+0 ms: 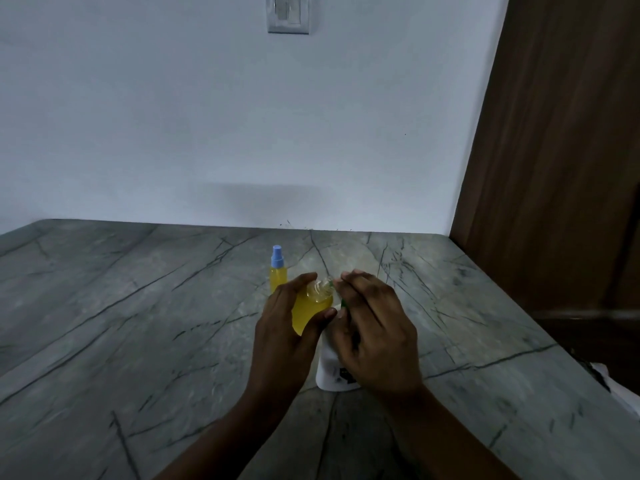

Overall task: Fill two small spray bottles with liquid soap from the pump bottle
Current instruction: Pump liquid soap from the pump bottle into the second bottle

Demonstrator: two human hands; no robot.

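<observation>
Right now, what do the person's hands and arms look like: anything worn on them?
The left hand and right hand are bare, with no gloves. No ring, watch or bracelet shows. No sleeve comes into view down to the bottom edge of the frame.

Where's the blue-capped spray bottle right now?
Head view: the blue-capped spray bottle stands upright on the counter, just beyond the left hand, which grips the uncapped bottle.

Yellow spray bottle (309, 317) beside pump bottle (327, 370)
</observation>
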